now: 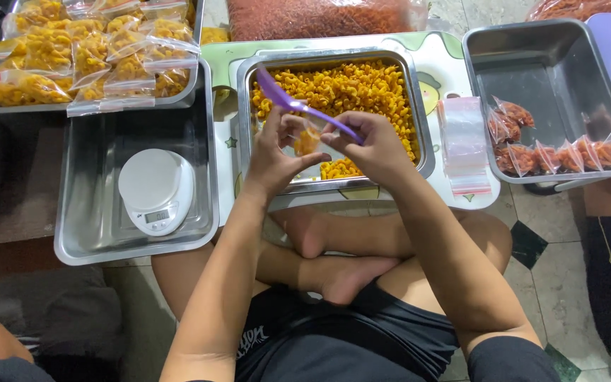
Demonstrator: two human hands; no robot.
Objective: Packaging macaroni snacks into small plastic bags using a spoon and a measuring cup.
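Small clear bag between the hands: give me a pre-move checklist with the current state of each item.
1. Left hand has hold of the small clear bag: ok.
2. Right hand grips the purple spoon: ok.
3. Bag is over the tray of yellow snacks, so spills land inside: ok.
4. Bag mouth is open: cannot tell.
5. Scale pan is bare: ok.
6. Stack of empty bags lies beside the tray: ok.
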